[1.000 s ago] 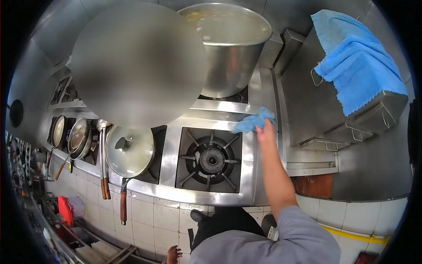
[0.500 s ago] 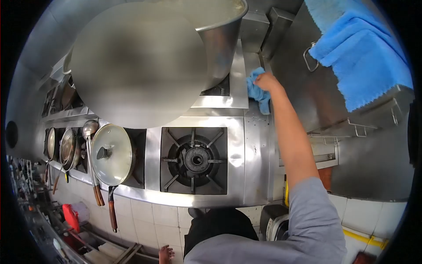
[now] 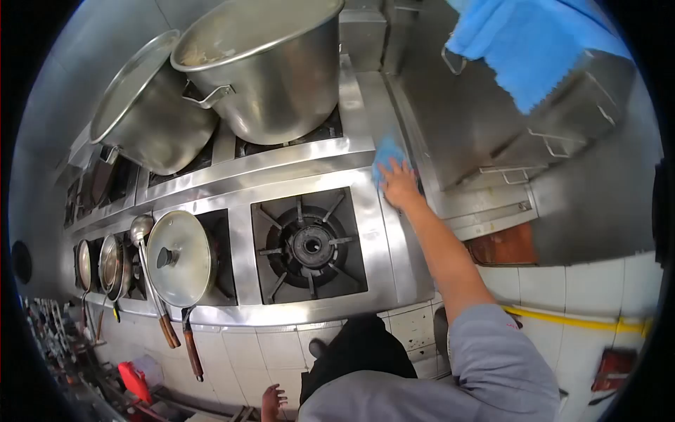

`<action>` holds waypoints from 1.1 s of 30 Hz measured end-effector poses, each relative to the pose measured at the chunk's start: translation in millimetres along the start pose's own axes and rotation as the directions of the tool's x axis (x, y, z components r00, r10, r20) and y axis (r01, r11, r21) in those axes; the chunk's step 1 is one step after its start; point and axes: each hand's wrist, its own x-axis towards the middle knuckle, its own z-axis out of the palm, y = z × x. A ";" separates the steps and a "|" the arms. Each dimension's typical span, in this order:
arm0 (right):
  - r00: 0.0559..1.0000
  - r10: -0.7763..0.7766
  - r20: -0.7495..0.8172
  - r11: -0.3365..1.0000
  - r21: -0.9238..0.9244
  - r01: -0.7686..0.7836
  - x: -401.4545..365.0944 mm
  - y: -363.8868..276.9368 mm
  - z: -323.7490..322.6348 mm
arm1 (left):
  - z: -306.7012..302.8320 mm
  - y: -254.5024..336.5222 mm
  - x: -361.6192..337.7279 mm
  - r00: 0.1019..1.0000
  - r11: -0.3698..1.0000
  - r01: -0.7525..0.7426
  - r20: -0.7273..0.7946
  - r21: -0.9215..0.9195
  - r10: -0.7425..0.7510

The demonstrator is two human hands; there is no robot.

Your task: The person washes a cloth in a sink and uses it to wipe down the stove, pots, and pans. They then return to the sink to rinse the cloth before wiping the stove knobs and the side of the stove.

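Beside burner [image 3: 309, 246], right hand [image 3: 399, 186] flat, fingers spread, on blue cloth [image 3: 385, 152] along stove [image 3: 387, 246] right edge.

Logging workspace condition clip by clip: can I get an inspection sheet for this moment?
Surface: stainless steel stove top; bare gas burner, no flame seen.
Job's things: small blue cloth at the stove's right edge.
Clutter: large steel stockpot, lidded steel pot, glass-lidded pan, steel ladle, big blue towel draped on a steel box.
Hands: right hand flat on the cloth; left hand low, empty.
Cables: nothing seen.
Surroundings: white tiled wall, yellow pipe.
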 end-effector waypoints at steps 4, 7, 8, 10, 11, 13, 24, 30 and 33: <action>0.994 -0.069 -0.082 0.996 0.056 0.074 -138.2 3.4 23.3 | -7.6 29.9 30.9 0.979 0.977 -0.177 0.120 0.121 0.162; 0.990 -0.059 -0.127 0.991 0.111 0.073 -261.2 3.6 42.1 | -27.6 28.0 40.4 0.959 0.957 -0.237 0.199 0.165 0.204; 0.987 -0.060 -0.151 0.984 0.157 0.083 -303.9 7.2 48.7 | -36.3 23.1 43.2 0.954 0.949 -0.256 0.207 0.185 0.217; 0.975 -0.095 -0.199 0.970 0.201 0.136 -381.2 15.6 56.6 | -51.4 10.5 43.1 0.953 0.941 -0.264 0.210 0.211 0.220; 0.998 -0.053 -0.024 0.982 0.180 0.056 -417.2 25.7 65.6 | -60.6 4.2 43.4 0.949 0.939 -0.273 0.219 0.209 0.227; 0.990 0.075 0.116 0.979 0.180 -0.095 -482.0 50.0 73.0 | -84.3 -16.2 50.5 0.960 0.941 -0.237 0.204 0.240 0.190; 0.843 0.512 -0.165 0.840 0.304 -0.450 -535.0 63.2 29.5 | -154.6 -61.1 68.5 0.971 0.950 -0.218 0.145 0.225 0.189; 0.903 0.425 -0.064 0.484 0.859 -0.167 -419.7 -0.9 -52.4 | -126.9 -27.5 48.4 0.934 0.920 -0.342 0.176 0.191 0.311; 0.958 0.083 -0.274 0.842 0.533 0.079 -354.8 -15.0 -46.9 | -111.5 -23.8 42.5 0.939 0.926 -0.334 0.142 0.176 0.312</action>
